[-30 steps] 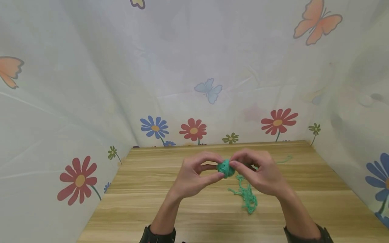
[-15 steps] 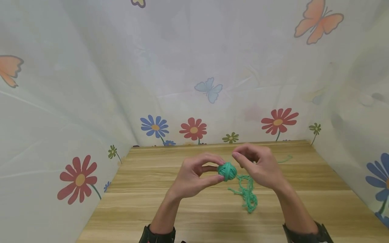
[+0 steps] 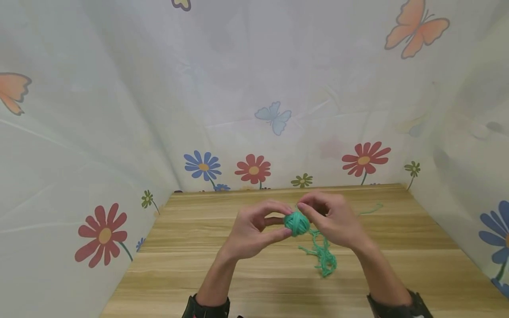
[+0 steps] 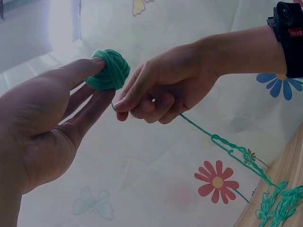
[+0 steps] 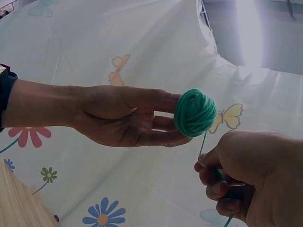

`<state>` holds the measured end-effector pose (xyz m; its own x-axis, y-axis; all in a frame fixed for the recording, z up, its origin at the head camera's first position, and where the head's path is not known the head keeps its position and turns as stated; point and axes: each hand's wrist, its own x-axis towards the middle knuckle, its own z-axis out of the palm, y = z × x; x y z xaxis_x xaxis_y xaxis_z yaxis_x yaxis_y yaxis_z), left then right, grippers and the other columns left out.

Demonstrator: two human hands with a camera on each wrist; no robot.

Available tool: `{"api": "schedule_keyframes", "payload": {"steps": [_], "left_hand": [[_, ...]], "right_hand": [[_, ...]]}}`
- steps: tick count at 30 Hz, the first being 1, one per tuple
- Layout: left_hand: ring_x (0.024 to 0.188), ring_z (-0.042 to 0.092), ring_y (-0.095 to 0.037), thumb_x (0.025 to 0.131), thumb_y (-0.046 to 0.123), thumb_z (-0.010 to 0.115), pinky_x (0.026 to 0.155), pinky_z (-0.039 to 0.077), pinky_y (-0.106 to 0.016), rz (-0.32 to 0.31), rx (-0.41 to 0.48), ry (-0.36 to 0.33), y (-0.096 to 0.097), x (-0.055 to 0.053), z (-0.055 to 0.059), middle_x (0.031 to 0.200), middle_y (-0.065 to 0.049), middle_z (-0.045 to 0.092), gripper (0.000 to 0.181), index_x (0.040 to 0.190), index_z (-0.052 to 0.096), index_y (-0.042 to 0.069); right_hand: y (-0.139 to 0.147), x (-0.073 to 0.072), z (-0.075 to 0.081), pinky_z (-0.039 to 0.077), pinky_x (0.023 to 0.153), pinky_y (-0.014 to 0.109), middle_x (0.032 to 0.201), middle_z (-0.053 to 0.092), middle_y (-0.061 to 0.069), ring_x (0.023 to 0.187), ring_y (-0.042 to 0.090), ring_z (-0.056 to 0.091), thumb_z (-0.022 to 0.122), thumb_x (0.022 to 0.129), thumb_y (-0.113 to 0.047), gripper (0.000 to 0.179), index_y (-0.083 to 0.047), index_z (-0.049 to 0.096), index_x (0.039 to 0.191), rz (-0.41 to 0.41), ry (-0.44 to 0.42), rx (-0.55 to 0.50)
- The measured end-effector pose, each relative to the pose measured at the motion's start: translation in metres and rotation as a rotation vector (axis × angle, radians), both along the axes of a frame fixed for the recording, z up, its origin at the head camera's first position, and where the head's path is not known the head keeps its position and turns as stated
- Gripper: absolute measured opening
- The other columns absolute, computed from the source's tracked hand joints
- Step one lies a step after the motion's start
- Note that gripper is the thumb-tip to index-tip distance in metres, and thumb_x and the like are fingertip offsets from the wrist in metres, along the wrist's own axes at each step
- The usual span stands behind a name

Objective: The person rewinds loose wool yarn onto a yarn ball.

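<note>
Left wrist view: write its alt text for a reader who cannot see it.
A person's left hand holds a ball of green yarn while the right hand pinches its strand, which runs to a loose tangle on a wooden table, before a flowered backdrop.

part of the yarn ball (image 3: 297,224) is covered by the fingers of my left hand (image 3: 252,230), so i can't see its whole surface. the strand (image 5: 203,143) vanishes inside my curled right hand (image 3: 335,221), and its path between my fingers is hidden. in the left wrist view the loose yarn (image 4: 282,204) is cut off at the right edge, its loops too tangled to count. in the head view the table (image 3: 258,287) and both dark cuffs (image 3: 207,308) run off the bottom, and the orange butterfly (image 3: 13,92) at far left is cut.
</note>
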<state>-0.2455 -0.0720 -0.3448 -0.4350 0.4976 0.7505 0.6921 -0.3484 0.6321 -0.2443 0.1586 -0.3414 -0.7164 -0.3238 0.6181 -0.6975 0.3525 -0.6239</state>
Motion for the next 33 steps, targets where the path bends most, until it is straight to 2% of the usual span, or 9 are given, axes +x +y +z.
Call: {"api": "schedule_keyframes", "payload": {"steps": [3,7,10,14,16,21,27,33], "left_hand": [[0.11,0.064,-0.035,0.079,-0.031,0.068,0.088,0.062,-0.052,0.017,0.03,0.002,-0.001,-0.006,-0.006,0.115,-0.034,0.063,0.04,0.117,0.06,-0.019],[0.111,0.064,-0.035,0.081,-0.029,0.067,0.089,0.061,-0.052,0.07,0.089,0.013,-0.002,-0.01,-0.007,0.115,-0.032,0.063,0.041,0.12,0.06,-0.019],[0.112,0.063,-0.036,0.081,-0.029,0.067,0.092,0.06,-0.052,0.121,0.12,0.018,-0.002,-0.007,-0.003,0.115,-0.032,0.063,0.041,0.12,0.059,-0.019],[0.112,0.063,-0.037,0.082,-0.029,0.067,0.093,0.059,-0.052,0.186,0.127,0.011,0.0,0.0,0.006,0.114,-0.033,0.063,0.038,0.118,0.06,-0.019],[0.11,0.064,-0.037,0.082,-0.028,0.068,0.093,0.059,-0.051,0.212,0.124,0.008,0.0,0.002,0.008,0.113,-0.032,0.064,0.037,0.117,0.061,-0.019],[0.108,0.065,-0.036,0.083,-0.025,0.069,0.093,0.059,-0.05,0.261,0.111,-0.002,0.0,0.001,0.008,0.113,-0.031,0.065,0.035,0.116,0.062,-0.017],[0.107,0.066,-0.033,0.084,-0.022,0.071,0.093,0.06,-0.049,0.302,0.089,-0.005,0.001,0.0,0.007,0.113,-0.027,0.066,0.034,0.117,0.063,-0.015],[0.107,0.066,-0.031,0.083,-0.02,0.073,0.09,0.061,-0.048,0.295,0.057,0.023,0.001,0.001,0.008,0.112,-0.027,0.067,0.034,0.116,0.064,-0.015]], "right_hand": [[-0.004,-0.002,-0.003,0.045,0.043,0.017,0.075,0.069,-0.005,0.053,0.008,0.052,0.07,0.097,-0.001,0.014,-0.009,0.078,0.105,0.076,0.019,0.01],[-0.008,-0.004,-0.007,0.039,0.039,0.015,0.065,0.06,-0.008,0.049,0.005,0.046,0.07,0.094,0.005,0.021,-0.015,0.076,0.091,0.169,0.086,0.028],[-0.012,-0.004,-0.007,0.038,0.037,0.016,0.061,0.055,-0.007,0.049,0.003,0.045,0.072,0.092,0.006,0.027,-0.019,0.07,0.083,0.241,0.154,0.044],[-0.015,-0.001,-0.004,0.043,0.04,0.016,0.064,0.058,-0.006,0.051,0.001,0.047,0.073,0.092,0.005,0.024,-0.019,0.074,0.092,0.318,0.191,0.077],[-0.015,0.002,-0.002,0.046,0.042,0.015,0.065,0.06,-0.004,0.053,0.0,0.049,0.072,0.093,0.003,0.021,-0.016,0.077,0.097,0.336,0.186,0.097],[-0.013,0.011,0.004,0.046,0.045,0.013,0.065,0.06,-0.007,0.054,-0.001,0.049,0.072,0.092,0.005,0.021,-0.016,0.076,0.094,0.355,0.198,0.115],[-0.011,0.024,0.015,0.042,0.044,0.013,0.065,0.056,-0.007,0.055,0.0,0.047,0.071,0.083,0.018,0.032,-0.014,0.072,0.09,0.394,0.282,0.04],[-0.012,0.034,0.028,0.038,0.039,0.017,0.064,0.054,-0.004,0.053,0.002,0.044,0.068,0.076,0.026,0.037,-0.007,0.072,0.093,0.39,0.312,-0.038]]}}
